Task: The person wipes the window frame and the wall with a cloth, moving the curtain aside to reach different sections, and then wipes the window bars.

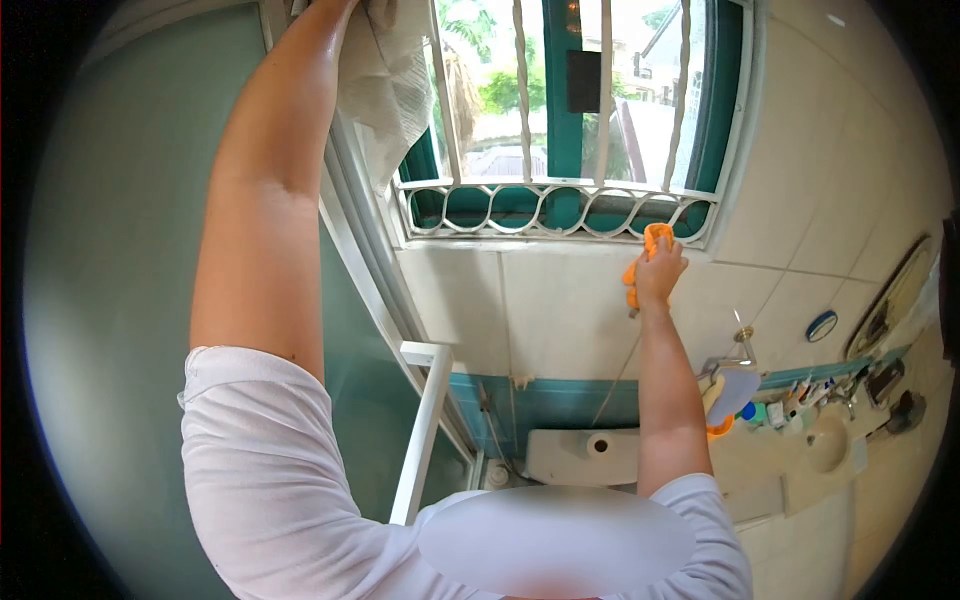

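My right hand (660, 272) is closed around a bunched orange cloth (658, 236), at the lower right corner of the window frame (560, 243). Part of the cloth hangs below and to the left of my fingers. Just above it is the white metal window grille (540, 208), with wavy loops along its bottom. My left arm (268, 180) reaches up past the top edge of the view, so that hand is hidden. Beside the left forearm hangs a pale cloth (388, 85), partly covering the window's left side.
A frosted glass panel (120, 260) and a white bar (422, 440) stand on the left. Below the window is a toilet tank (545, 455) with a paper roll (598, 444) on it. At right, a sink (828, 440) sits in a counter crowded with bottles, near a mirror (888, 300).
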Motion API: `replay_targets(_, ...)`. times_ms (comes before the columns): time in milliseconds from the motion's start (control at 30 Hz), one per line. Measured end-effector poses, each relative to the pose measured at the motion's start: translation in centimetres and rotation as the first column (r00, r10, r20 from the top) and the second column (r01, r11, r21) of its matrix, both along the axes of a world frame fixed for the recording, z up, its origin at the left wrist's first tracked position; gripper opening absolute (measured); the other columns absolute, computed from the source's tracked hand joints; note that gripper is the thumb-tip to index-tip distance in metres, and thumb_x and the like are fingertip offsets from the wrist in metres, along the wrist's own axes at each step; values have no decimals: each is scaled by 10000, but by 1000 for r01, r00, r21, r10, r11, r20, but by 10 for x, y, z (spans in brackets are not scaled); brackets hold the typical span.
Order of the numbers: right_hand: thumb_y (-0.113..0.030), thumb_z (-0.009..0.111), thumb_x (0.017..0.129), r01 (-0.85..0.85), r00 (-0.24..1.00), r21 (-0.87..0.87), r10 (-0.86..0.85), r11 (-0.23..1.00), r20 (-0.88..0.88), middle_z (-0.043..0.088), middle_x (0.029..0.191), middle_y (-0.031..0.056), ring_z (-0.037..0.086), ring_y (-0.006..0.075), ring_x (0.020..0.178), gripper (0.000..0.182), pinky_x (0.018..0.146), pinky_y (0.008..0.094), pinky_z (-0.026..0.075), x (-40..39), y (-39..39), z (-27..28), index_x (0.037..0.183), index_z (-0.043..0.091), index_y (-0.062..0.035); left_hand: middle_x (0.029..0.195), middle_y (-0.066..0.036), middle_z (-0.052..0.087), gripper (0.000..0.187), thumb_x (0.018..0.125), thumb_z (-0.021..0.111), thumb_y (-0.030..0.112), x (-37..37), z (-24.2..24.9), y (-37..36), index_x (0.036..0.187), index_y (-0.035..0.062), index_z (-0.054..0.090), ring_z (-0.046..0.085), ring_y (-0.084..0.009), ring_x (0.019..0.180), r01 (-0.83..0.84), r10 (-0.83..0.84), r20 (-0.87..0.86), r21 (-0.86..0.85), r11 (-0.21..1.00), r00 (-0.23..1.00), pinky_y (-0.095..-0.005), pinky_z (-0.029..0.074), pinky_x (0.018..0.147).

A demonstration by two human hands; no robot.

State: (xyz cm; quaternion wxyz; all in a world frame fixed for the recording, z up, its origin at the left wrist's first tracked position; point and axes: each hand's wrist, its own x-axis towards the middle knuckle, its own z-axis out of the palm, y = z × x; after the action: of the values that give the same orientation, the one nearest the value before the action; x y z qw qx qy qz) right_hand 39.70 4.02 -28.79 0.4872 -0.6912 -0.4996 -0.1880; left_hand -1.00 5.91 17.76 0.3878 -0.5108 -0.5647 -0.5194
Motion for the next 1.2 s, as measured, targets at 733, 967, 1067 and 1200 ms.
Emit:
replay_targets(733,-131,665,712,20,999,29,-21,999,29,497,1021,102,479,313,905,300,828,402,390,1,2,-3,982,544,-84,1252,-220,442,427,848,483,325,11,7,44,1177,53,482,438,-344,1151,-191,113,-261,-294,936,959,-452,332,966)
replay_targets(967,-143,660,733,14,1000,6,-14,1000,22,500,1018,103,481,303,916,286,833,392,391,1,-2,-2,988,544,-85,1277,-217,410,461,844,481,352,11,-12,37,1205,69,448,406,-348,1173,-190,90,-315,-303,934,945,-458,309,980)
replay_targets(1067,-145,658,740,5,1000,12,-5,1000,31,501,1016,107,484,306,910,275,827,392,396,1,-3,1,982,543,-85,1287,-216,396,476,842,481,364,22,-31,13,1218,75,434,392,-350,1183,-202,96,-343,-287,937,934,-461,299,986)
replay_targets(1200,-142,654,746,-14,1000,-13,14,1000,8,503,1018,108,491,305,898,265,821,393,399,0,-6,2,980,546,-82,1301,-215,378,497,839,480,379,32,-51,-19,1234,84,415,373,-353,1196,-234,116,-383,-277,932,916,-464,285,995)
